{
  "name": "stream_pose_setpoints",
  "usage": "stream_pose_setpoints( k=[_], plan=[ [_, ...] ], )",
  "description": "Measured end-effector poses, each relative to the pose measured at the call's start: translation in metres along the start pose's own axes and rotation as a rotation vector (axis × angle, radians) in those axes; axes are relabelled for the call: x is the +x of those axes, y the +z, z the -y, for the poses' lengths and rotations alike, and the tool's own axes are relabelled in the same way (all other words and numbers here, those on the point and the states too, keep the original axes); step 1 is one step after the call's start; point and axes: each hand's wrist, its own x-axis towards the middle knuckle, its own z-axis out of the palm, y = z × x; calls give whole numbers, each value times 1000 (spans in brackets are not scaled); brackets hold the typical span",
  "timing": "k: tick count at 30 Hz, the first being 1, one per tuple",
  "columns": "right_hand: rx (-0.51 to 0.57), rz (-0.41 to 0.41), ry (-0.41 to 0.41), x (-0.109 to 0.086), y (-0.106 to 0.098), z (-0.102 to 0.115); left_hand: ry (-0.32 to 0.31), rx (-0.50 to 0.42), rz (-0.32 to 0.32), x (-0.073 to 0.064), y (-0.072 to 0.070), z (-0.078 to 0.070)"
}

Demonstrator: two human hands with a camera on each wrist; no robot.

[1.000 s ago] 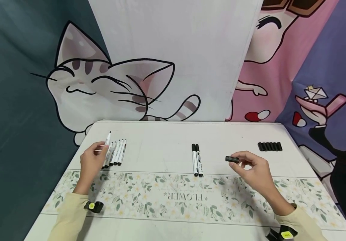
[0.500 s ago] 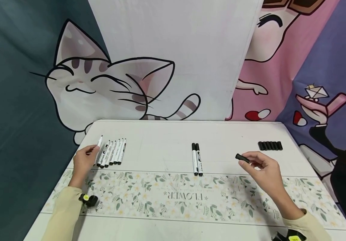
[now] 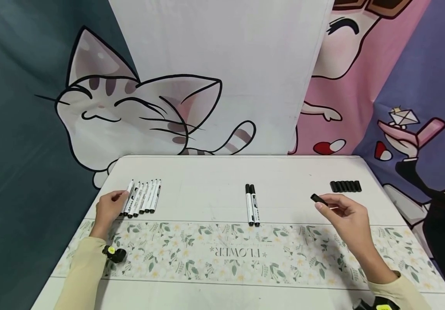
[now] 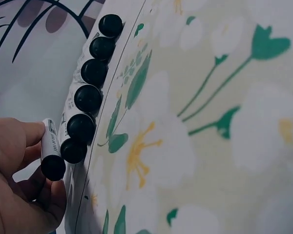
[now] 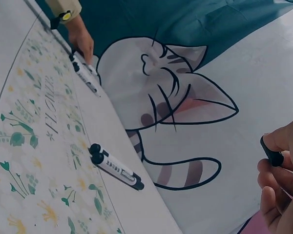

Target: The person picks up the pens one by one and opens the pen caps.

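Observation:
My left hand (image 3: pixel 110 208) pinches a white uncapped marker (image 4: pixel 50 141) between thumb and fingers, at the left end of a row of uncapped markers (image 3: pixel 144 198). In the left wrist view the black ends of that row (image 4: pixel 88 99) line up right beside the held one. Above the table on the right, my right hand (image 3: pixel 348 217) holds a small black marker cap (image 3: pixel 318 199) by thumb and fingertips; the cap (image 5: pixel 272 151) also shows in the right wrist view. Two capped markers (image 3: pixel 252 205) lie side by side at mid-table.
Several black caps (image 3: pixel 345 186) stand in a row at the back right of the white table (image 3: pixel 199 189). A flower-patterned strip (image 3: pixel 191 254) crosses the table in front of the markers. Behind the table hangs a cloth (image 3: pixel 222 51) printed with a cat.
My left hand has moved left and lowered the marker to the left end of the row. My right hand has drifted right with the cap, toward the row of caps.

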Motion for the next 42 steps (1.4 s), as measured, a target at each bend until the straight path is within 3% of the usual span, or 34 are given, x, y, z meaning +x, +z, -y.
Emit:
stream_pose_setpoints(
  k=[15, 26, 29, 32, 38, 42],
  plan=[
    [28, -110, 73, 7, -9, -3, -36, -13, 0, 3, 3, 7],
    [26, -159, 108, 17, -17, -10, -20, -48, -74, -3, 7, -1],
    [23, -164, 121, 19, -20, -13, 40, -72, -123, -6, 8, -7],
    [9, -178, 145, 23, -23, -17, 147, -83, -166, -11, 9, -17],
    [-10, -226, 227, 31, -32, -29, 385, -75, -188, -28, 16, -44],
    [3, -246, 267, 38, -38, -37, 503, -56, -167, -46, 23, -67]
  ],
)
